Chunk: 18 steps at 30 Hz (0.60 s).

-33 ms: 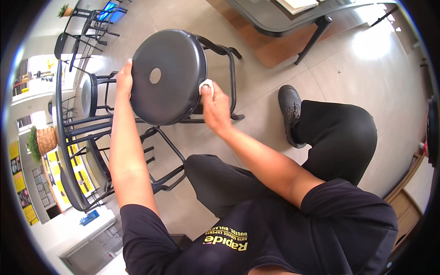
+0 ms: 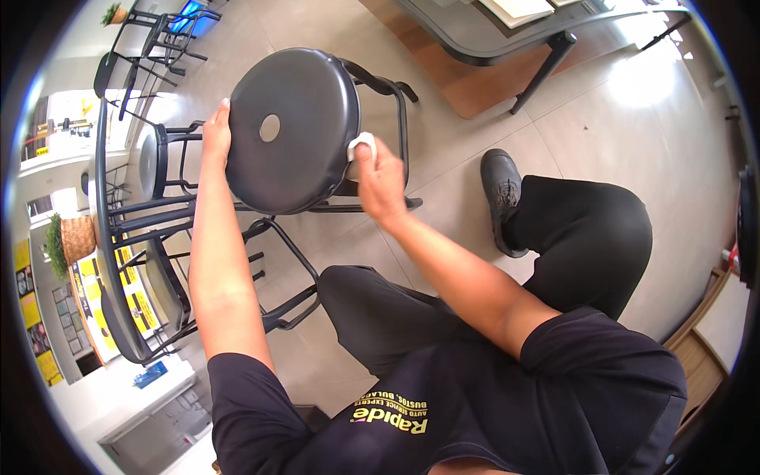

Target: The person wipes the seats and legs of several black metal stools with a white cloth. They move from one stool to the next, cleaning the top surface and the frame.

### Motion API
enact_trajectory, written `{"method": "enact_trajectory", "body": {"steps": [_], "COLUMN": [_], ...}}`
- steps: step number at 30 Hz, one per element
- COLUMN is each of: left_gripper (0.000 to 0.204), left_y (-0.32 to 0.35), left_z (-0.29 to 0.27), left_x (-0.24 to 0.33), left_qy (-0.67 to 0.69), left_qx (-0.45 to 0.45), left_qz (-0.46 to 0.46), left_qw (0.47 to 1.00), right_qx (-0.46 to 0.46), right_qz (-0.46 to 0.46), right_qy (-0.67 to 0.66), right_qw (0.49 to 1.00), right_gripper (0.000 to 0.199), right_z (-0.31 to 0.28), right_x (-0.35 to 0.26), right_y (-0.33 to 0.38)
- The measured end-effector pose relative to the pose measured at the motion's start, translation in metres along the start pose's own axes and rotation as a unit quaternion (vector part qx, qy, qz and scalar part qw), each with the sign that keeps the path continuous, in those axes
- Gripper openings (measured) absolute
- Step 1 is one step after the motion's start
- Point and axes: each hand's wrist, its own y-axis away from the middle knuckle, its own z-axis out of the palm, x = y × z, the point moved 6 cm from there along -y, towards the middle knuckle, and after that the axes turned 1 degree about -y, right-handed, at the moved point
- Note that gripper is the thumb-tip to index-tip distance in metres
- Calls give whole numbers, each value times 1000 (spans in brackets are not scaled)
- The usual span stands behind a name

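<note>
A black round stool [image 2: 305,162] is tipped so its padded seat faces me, with a small pale disc at the middle of the seat. My left hand [image 2: 215,136] is closed on the left edge of the seat, with some fingers hidden. At the opposite edge, my right hand [image 2: 381,182] pinches a folded white cloth [image 2: 363,141] between thumb and fingers. The cloth is beside the seat's side wall; whether it touches there is hard to tell. Dark tube legs of the stool extend behind the seat.
More black chairs and stools [image 2: 150,162] crowd the left side. A glass-topped table [image 2: 467,49] with papers stands at the upper right, its leg [image 2: 542,73] reaching the tiled floor. My black shoe [image 2: 500,186] rests right of the stool. A potted plant [image 2: 77,239] is far left.
My right hand and the white cloth have shifted slightly right and up along the seat's edge. The seat has moved very slightly up and right; my left hand keeps its hold.
</note>
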Motion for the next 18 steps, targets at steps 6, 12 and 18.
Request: {"method": "enact_trajectory", "body": {"steps": [6, 12, 18], "left_gripper": [61, 80, 85], "left_y": [14, 20, 16], "left_z": [6, 18, 14], "left_x": [22, 49, 36], "left_qy": [-127, -121, -130], "left_qx": [88, 42, 15], "left_qz": [126, 214, 151], "left_qw": [980, 968, 980], "right_qx": [154, -68, -111], "right_qz": [-57, -122, -82], "right_qy": [160, 539, 636], "right_qw": [973, 831, 759], "right_gripper": [38, 35, 31], "right_z": [-64, -31, -21], "right_x": [38, 88, 94], "right_y": [-102, -192, -153]}}
